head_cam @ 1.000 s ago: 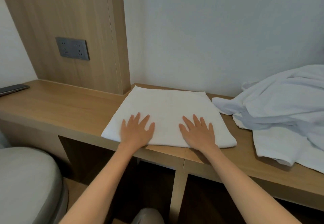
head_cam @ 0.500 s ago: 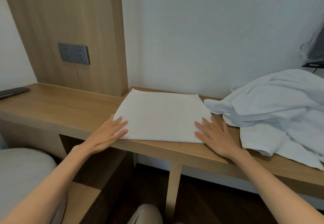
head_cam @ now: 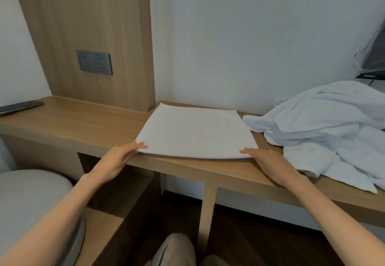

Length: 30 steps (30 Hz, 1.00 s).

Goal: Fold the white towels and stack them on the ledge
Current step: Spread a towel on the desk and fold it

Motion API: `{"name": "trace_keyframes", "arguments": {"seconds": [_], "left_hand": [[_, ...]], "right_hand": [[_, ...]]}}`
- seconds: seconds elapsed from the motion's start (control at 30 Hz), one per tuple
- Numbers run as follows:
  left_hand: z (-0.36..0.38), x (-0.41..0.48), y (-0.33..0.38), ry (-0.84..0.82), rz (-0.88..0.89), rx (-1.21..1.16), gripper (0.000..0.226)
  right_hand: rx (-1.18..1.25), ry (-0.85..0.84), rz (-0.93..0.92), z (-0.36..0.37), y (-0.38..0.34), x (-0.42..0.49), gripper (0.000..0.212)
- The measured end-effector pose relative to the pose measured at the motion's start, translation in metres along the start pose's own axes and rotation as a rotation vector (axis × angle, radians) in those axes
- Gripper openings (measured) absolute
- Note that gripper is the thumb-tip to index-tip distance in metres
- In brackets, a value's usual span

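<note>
A white towel [head_cam: 195,132], folded into a flat square, lies on the wooden ledge [head_cam: 73,124] against the wall. My left hand [head_cam: 118,159] holds its near left corner, thumb on top and fingers underneath. At the near right corner, my right hand [head_cam: 270,163] lies low on the ledge, with the thumb along the towel's edge and the fingertips tucked under it. The near edge looks slightly raised. A rumpled pile of unfolded white towels [head_cam: 333,124] sits on the ledge just right of the folded one.
A dark phone [head_cam: 19,106] lies at the ledge's far left. A wood panel with a grey socket plate [head_cam: 94,62] stands behind the ledge. A grey seat [head_cam: 27,199] is at lower left, and a dark object [head_cam: 373,63] is at the right edge.
Both hands left the top of the towel, slid out to its sides, then came to its near corners and took hold. The camera drew back slightly.
</note>
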<state>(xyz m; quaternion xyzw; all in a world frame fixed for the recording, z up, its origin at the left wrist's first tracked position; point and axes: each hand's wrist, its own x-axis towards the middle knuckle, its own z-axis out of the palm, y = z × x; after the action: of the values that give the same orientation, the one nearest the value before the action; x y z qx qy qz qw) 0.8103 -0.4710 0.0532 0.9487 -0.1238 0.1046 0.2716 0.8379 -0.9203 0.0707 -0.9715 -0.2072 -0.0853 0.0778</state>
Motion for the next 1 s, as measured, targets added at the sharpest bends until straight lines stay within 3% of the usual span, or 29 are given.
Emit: {"name": "trace_keyframes", "arguments": {"seconds": [0.1,0.23,0.33,0.47,0.53,0.6,0.8,0.87,1.0], "left_hand": [[0.006,-0.005,0.004,0.159,-0.050,-0.037,0.035],[0.007,-0.005,0.026,0.501,-0.066,-0.179,0.016],[0.001,-0.001,0.049,0.732,-0.132,-0.349,0.020],[-0.017,0.008,0.071,0.962,-0.152,-0.426,0.024],[-0.026,0.015,0.073,0.946,-0.139,-0.395,0.022],[-0.030,0.022,0.067,0.855,-0.145,-0.350,0.018],[-0.013,0.045,0.036,0.402,-0.287,-0.208,0.025],[-0.006,0.052,0.026,0.288,-0.352,-0.171,0.035],[-0.002,0.060,0.011,0.218,-0.410,-0.103,0.040]], "right_hand": [[0.254,0.146,0.043,0.001,0.000,-0.002,0.028],[0.626,0.458,0.216,0.004,-0.014,0.000,0.014],[0.836,0.721,0.314,-0.005,-0.030,0.005,0.018],[0.968,0.966,0.291,-0.029,-0.047,0.011,0.012],[0.949,1.005,0.274,-0.038,-0.048,0.015,0.013],[0.869,0.933,0.310,-0.040,-0.043,0.021,0.017],[0.518,0.298,0.517,-0.005,-0.010,0.040,0.019],[0.561,0.252,0.569,0.001,-0.005,0.045,0.018],[0.631,0.320,0.579,0.005,-0.003,0.047,0.027]]}}
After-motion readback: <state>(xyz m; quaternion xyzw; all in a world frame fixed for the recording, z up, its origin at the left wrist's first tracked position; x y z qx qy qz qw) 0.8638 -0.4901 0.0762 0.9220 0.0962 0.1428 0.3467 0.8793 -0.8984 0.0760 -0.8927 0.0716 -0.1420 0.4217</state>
